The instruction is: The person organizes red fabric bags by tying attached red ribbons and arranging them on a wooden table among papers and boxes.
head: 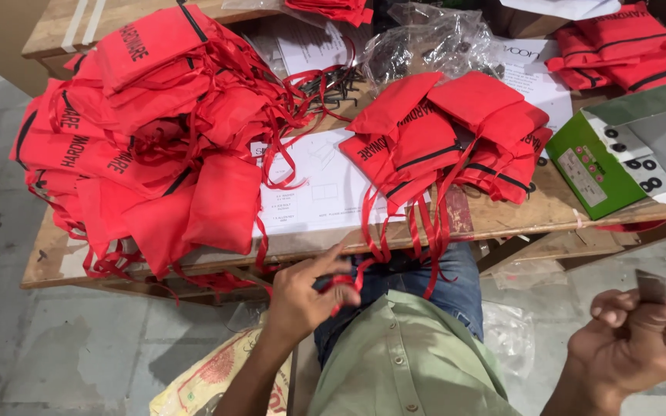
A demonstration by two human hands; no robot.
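red drawstring ribbons [364,262] hang off the bench [518,212] edge from a small pile of red pouches [449,139]; left hand [302,296] grip pinches the ribbon ends above the lap. right hand [641,339], well apart, pinches a small flat dark piece [651,286], possibly a card. bigger pouch heap [140,131] lies left.

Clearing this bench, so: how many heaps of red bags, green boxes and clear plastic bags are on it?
Heaps of red drawstring bags: 4 (one cut off at top)
Green cardboard box: 1
Clear plastic bag: 1
Total: 6
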